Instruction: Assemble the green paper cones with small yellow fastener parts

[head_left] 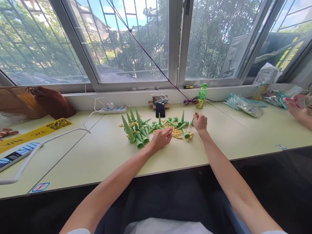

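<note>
Green plastic cone-shaped spikes (pixel 140 130) form a pile on the pale table, some upright and others lying on their sides. Small yellow plastic pieces (pixel 179 132) are scattered between and in front of them. My left hand (pixel 162 138) is closed just above the table by the yellow pieces, its fingertips pinched together; what they hold is too small to make out. To the right of the pile, my right hand (pixel 200 122) is closed on a green plastic spike (pixel 192 122), mostly hidden by the fingers.
Behind the pile lies a phone (pixel 160 110) against a small box. A green-labelled bottle (pixel 201 96) stands by the sill. On the left are a power strip (pixel 112 110), a white cable and a brown bag (pixel 52 103). Plastic bags (pixel 246 104) and another person's hand (pixel 301 112) are at right.
</note>
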